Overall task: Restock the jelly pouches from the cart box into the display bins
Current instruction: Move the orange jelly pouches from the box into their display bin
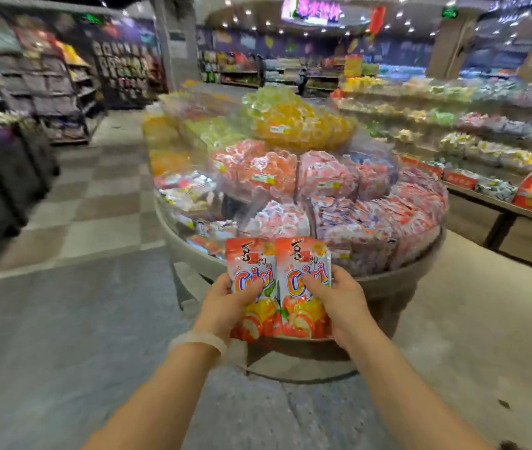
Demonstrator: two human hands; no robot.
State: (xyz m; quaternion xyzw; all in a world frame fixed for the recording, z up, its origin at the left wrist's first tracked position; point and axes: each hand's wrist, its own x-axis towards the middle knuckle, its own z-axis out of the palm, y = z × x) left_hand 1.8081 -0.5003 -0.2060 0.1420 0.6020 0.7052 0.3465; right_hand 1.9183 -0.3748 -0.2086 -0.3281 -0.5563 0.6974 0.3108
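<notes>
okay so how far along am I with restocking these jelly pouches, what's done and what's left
Done: the round display's bins already look heaped with packets, though which were just added can't be told. In hand: your left hand grips one orange pouch and your right hand grips a second pouch, both held upright before the display. Left: placing these two in a bin. The cart box isn't in view, so what remains is unknown.

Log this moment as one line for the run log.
left hand: holds left jelly pouch | right hand: holds right jelly pouch | pouches upright, side by side | round display stand ahead
</notes>
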